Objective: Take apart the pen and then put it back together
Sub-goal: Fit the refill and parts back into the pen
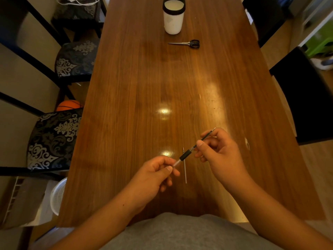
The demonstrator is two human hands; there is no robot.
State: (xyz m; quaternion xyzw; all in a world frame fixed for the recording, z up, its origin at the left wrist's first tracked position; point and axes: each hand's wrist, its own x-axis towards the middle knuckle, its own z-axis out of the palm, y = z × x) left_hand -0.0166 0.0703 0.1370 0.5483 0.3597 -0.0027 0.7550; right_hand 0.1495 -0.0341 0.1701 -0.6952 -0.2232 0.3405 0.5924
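Above the near part of the wooden table point(137, 98) I hold a pen in pieces. My left hand point(153, 175) pinches the clear end of the pen barrel point(185, 156), which carries a black rubber grip. My right hand point(218, 150) pinches a thin dark refill point(207, 136) that runs into the barrel's upper end, its tip poking out past my fingers to the upper right. A second thin grey rod point(185, 170) lies on the table just below the barrel, between my hands.
Black-handled scissors point(187, 43) lie far up the table, and a white jar with a black rim point(173, 17) stands behind them. Patterned chairs point(54, 139) line the left side, a dark chair point(306, 98) the right. A white basket point(58, 195) sits by the near left corner.
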